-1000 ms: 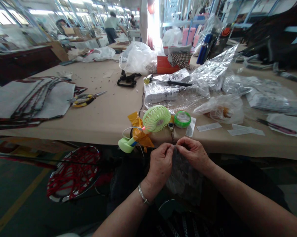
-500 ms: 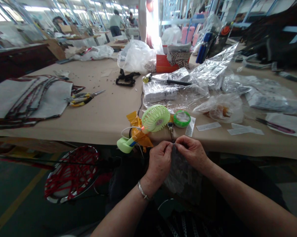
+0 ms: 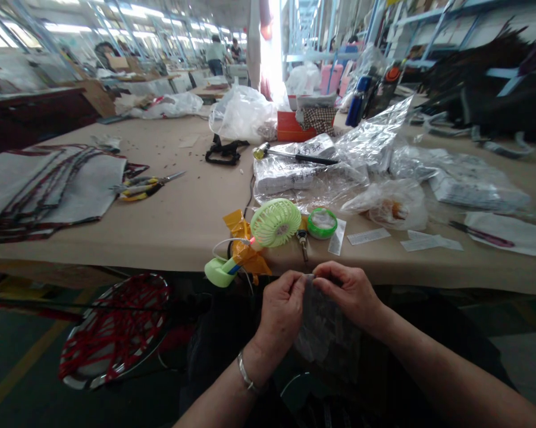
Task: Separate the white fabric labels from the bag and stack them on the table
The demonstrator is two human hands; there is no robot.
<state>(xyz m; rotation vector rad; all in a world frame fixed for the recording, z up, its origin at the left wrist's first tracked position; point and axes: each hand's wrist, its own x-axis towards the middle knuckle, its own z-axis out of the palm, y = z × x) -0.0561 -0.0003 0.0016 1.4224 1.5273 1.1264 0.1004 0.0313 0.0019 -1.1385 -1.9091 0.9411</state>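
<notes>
Just off the table's front edge, my left hand [image 3: 282, 309] and my right hand [image 3: 348, 291] meet, both in a pinch. Between their fingertips shows a small whitish piece [image 3: 309, 277], too small to name. Below them a clear plastic bag [image 3: 323, 333] hangs in shadow, with pale bits inside. A short metal rod with a dark collar [image 3: 303, 245] juts from the table edge just beyond my fingers. Close by stand a green fan [image 3: 275, 223], held to the table with orange tape [image 3: 254, 255], and a round green tub [image 3: 322, 223] with white contents.
White printed strips [image 3: 368, 236] lie to the right, near a thin pointed tool [image 3: 482, 234] on white cloth. Plastic-wrapped stacks [image 3: 294, 172] carry a hammer [image 3: 294, 156]. Pliers and scissors [image 3: 143, 185] rest beside bordered cloths [image 3: 71, 190]. A red-strapped round stool [image 3: 116, 327] stands lower left.
The view has tilted up slightly, so everything sits lower. My hands have moved a little away from the metal rod, and more of the whitish piece shows between my fingertips.
</notes>
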